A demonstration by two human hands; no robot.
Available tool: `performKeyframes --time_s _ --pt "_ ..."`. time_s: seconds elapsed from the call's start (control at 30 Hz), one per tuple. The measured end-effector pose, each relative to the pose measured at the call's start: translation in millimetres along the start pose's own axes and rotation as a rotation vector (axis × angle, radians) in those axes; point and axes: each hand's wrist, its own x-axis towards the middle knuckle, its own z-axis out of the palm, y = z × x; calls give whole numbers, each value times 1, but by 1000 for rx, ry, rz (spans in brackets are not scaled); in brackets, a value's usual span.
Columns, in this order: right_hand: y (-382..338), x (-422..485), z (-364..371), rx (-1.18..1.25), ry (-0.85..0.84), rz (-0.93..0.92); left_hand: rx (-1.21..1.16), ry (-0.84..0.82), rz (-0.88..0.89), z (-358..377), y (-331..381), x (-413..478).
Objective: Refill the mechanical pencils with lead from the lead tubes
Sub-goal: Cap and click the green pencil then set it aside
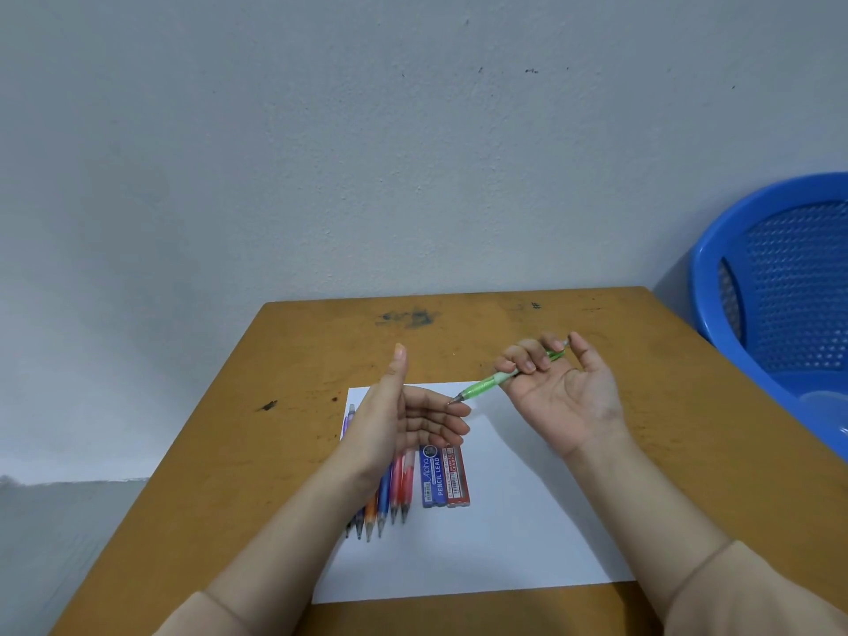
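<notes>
My right hand (557, 387) grips a green mechanical pencil (482, 386) above the white paper (518, 521), thumb near its cap end. The pencil's tip points left and touches a fingertip of my left hand (404, 424), which is held open, thumb up, holding nothing. Under my left wrist lies a row of several mechanical pencils (385, 502), red, blue and orange among them, tips toward me and partly hidden. A purple pencil (349, 417) shows at the paper's left edge. A blue lead tube (433, 477) and a red lead tube (456, 477) lie side by side on the paper.
The paper rests on a scuffed brown wooden table (284, 360) pushed against a grey wall. A blue plastic basket (780, 286) stands off the table's right edge. Bare tabletop extends beyond the paper.
</notes>
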Motion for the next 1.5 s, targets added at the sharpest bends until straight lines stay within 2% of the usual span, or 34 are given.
performKeyframes --time_s 1.5 --pt "0 -2 3 9 -15 -21 -1 -2 32 -2 -2 0"
